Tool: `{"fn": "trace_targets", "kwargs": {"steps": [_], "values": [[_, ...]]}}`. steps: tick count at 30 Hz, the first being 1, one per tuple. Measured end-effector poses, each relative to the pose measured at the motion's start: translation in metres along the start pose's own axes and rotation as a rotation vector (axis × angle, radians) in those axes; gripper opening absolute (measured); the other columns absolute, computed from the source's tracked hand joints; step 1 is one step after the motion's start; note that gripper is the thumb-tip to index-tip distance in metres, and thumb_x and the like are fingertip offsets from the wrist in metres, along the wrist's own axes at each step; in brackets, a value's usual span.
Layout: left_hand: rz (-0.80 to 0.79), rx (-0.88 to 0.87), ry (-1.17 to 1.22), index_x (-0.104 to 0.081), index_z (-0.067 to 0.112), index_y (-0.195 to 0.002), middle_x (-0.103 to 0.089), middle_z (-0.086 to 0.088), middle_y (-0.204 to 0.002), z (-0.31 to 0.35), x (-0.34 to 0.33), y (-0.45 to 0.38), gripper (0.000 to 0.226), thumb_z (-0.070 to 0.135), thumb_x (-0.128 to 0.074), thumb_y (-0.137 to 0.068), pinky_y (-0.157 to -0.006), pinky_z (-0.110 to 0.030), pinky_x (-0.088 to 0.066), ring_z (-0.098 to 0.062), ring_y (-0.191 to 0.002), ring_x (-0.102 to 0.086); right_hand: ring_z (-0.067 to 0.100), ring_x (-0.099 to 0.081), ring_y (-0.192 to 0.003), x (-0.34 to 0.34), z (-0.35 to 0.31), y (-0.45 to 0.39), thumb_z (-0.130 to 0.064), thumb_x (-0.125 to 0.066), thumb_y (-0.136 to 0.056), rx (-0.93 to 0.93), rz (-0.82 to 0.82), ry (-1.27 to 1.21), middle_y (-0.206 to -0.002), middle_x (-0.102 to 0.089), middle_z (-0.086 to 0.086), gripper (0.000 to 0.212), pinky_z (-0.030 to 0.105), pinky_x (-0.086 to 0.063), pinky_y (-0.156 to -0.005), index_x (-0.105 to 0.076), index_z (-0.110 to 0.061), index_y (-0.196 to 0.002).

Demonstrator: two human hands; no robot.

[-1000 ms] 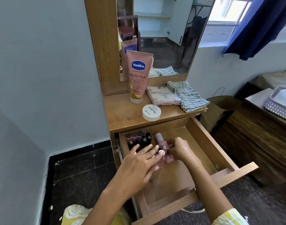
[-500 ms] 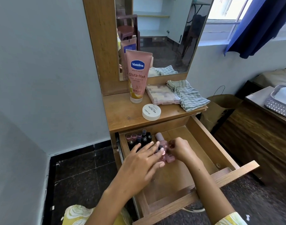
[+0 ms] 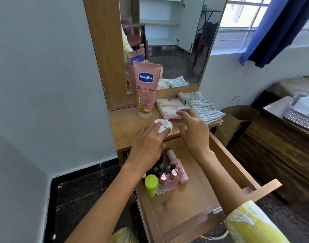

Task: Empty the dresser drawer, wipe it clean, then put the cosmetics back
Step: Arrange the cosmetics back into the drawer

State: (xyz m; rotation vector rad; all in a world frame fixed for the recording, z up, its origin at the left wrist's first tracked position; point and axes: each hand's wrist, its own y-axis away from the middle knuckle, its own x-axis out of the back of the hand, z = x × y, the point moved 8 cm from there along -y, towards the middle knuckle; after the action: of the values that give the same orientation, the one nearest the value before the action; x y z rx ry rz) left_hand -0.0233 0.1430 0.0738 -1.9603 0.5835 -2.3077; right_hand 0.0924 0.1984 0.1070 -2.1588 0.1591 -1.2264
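Observation:
The wooden drawer (image 3: 225, 162) is pulled out under the dresser top (image 3: 125, 130). Several small bottles stand at its back left: a pink bottle (image 3: 178, 165), nail polish bottles (image 3: 167, 179) and a lime-green capped one (image 3: 151, 184). My left hand (image 3: 148, 144) reaches over the dresser top, its fingers resting on a round white jar (image 3: 165, 127). My right hand (image 3: 194, 130) hovers with spread fingers just in front of a pink palette case (image 3: 169, 106). Behind them stands a pink Vaseline tube (image 3: 146, 90), and a folded striped cloth (image 3: 201, 106) lies to the right.
A mirror (image 3: 167, 41) rises behind the dresser top. A brown paper bag (image 3: 234, 120) sits on the floor to the right, next to a dark wooden cabinet (image 3: 281, 146) with a grey basket (image 3: 301, 111). A pale wall lies to the left.
Both hands have left the bottles in the drawer and risen to the dresser top. The left hand now touches the white jar; the right hand is near the palette.

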Motion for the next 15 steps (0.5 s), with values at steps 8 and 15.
{"fn": "trace_targets", "kwargs": {"steps": [8, 15], "values": [[0.229, 0.083, 0.017, -0.067, 0.012, -0.094, -0.066, -0.010, -0.099, -0.005, 0.018, -0.003, 0.033, 0.035, -0.076, -0.072, -0.085, -0.039, -0.043, -0.028, -0.099, -0.058, 0.027, -0.068, -0.083, -0.023, -0.004, -0.026, -0.003, -0.077, -0.070, 0.214, -0.007, 0.151, -0.093, -0.072, 0.003, 0.021, 0.034, -0.054, -0.054, -0.072, -0.013, -0.089], [0.309, 0.215, 0.227, -0.057, 0.009, -0.092, -0.060, -0.009, -0.092, -0.011, 0.014, -0.010, 0.028, 0.022, -0.075, -0.074, -0.064, -0.030, -0.044, -0.026, -0.085, -0.057, 0.024, -0.068, -0.087, -0.011, -0.018, -0.024, -0.009, -0.070, -0.078, 0.344, 0.097, 0.121, -0.094, -0.072, 0.003, 0.017, 0.030, -0.054, -0.049, -0.073, -0.010, -0.094]]}}
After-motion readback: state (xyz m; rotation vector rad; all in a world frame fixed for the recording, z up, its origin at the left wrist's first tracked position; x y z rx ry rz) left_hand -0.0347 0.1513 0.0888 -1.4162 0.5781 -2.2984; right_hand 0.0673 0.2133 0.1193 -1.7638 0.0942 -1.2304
